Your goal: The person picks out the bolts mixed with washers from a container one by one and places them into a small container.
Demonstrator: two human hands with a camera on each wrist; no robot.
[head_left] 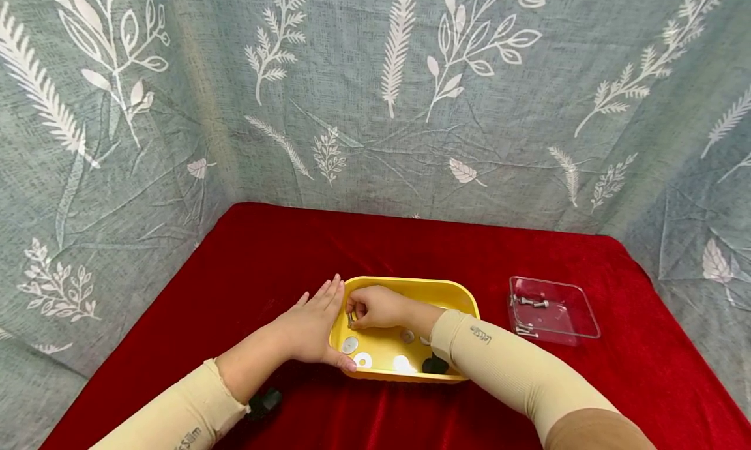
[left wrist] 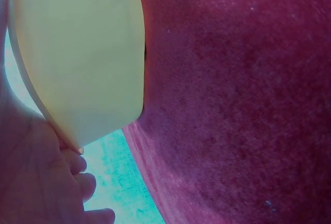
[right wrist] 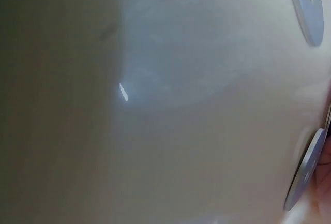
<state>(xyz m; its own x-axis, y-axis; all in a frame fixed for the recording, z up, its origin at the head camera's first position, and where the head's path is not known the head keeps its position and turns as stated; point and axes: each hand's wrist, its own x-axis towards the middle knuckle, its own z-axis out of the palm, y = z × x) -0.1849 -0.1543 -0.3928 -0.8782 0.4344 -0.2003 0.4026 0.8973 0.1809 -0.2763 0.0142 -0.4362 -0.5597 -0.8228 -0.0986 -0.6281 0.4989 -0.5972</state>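
A yellow plastic bin (head_left: 411, 282) stands on the table. My left hand (head_left: 311, 326) rests against its left end, fingers extended along the outside and thumb over the front rim. In the left wrist view those fingertips show beside the bin's outer wall (left wrist: 77, 53). Inside the bin, at its left end, my right hand (head_left: 381, 306) pinches a small metal bolt (head_left: 350, 319), partly hidden by the fingers. Several flat metal washers (head_left: 349, 344) lie on the bin floor near it. The right wrist view shows a washer (right wrist: 305, 175) close to the hand's edge.
Right of the bin stands a clear plastic tray (head_left: 554, 336) with several bolts (head_left: 541, 304) in it. A red cloth (head_left: 281, 248) covers the table. Patterned curtains (head_left: 352, 111) hang behind and at both sides. My right forearm crosses the bin's right end.
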